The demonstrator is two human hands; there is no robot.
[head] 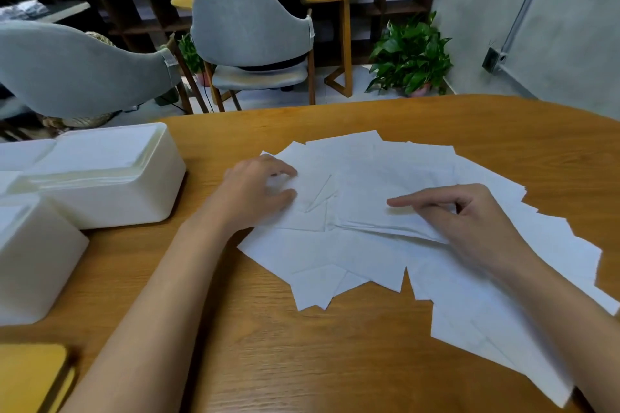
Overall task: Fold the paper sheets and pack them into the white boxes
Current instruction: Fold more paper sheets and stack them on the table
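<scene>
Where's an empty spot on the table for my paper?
The table is bare between the white boxes and the paper sheets, between both forearms, and along the far edge. Sheets crowd the middle and right; boxes the left.

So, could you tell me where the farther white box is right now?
In the head view the farther white box sits on the table's left side, left of the left hand and the spread paper sheets, directly behind the nearer white box.

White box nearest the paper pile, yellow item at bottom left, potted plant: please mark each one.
white box (110, 201), head view, its front wall.
yellow item (30, 375), head view, its top face.
potted plant (411, 54), head view, its leaves.
</scene>
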